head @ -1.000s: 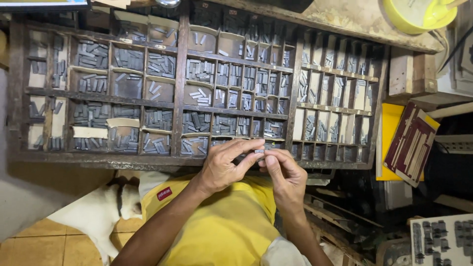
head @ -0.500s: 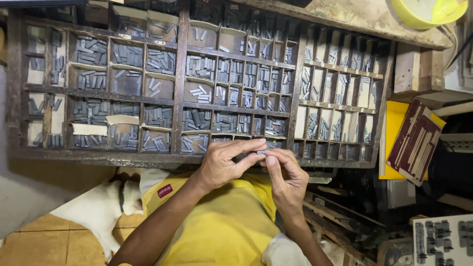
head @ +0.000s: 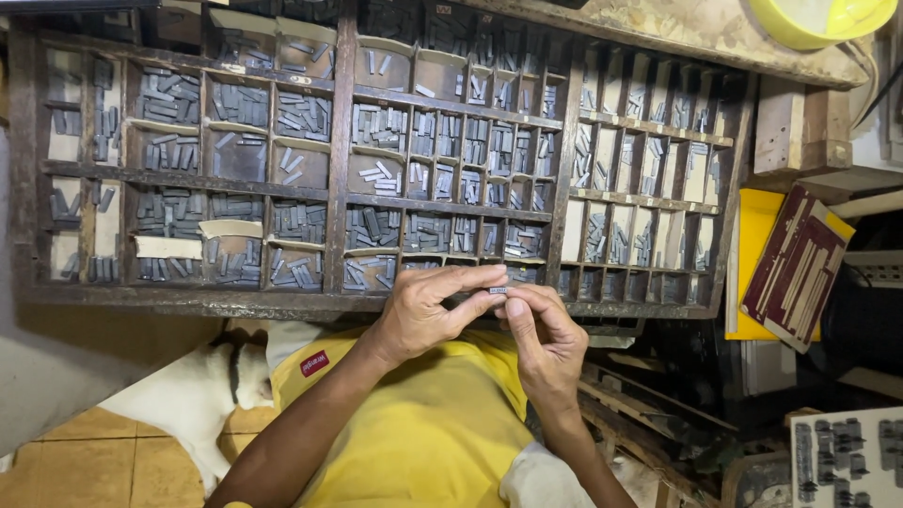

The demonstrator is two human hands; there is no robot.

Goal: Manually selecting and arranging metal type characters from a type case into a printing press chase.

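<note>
A small grey metal type piece (head: 498,290) is pinched between the fingertips of both hands, just in front of the lower edge of a wooden type case (head: 282,303). My left hand (head: 428,310) grips it from the left with thumb and forefinger. My right hand (head: 546,343) grips it from the right. The case is split into many small compartments that hold several grey metal type pieces (head: 376,179). My yellow shirt (head: 414,433) shows below the hands.
A white dog (head: 193,395) lies on the tiled floor at lower left. A dark red wooden frame (head: 798,268) rests on a yellow sheet at right. A yellow bowl (head: 828,19) sits at top right. A tray of type (head: 847,456) stands at lower right.
Both hands stay together on the small type piece at the case's lower edge; they have shifted only slightly. The view has moved a little.
</note>
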